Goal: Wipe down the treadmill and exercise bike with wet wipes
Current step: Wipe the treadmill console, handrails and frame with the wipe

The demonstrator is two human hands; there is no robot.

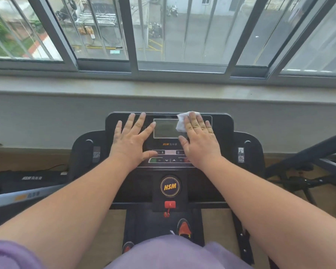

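The left hand [133,139] lies flat, fingers spread, holding nothing, on the treadmill console [221,123] left of the display [165,128]. Right of it, the right hand [200,141] presses straight fingers on a white wet wipe [182,122] covering the display's upper right corner.

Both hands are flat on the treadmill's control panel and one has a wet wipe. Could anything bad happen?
Maybe. The left hand lies flat on the panel with its thumb by the buttons, so it could press one and start the belt under the person's shoes. The right hand presses the wet wipe at the screen's edge; water might seep in. The red safety key could get knocked loose.
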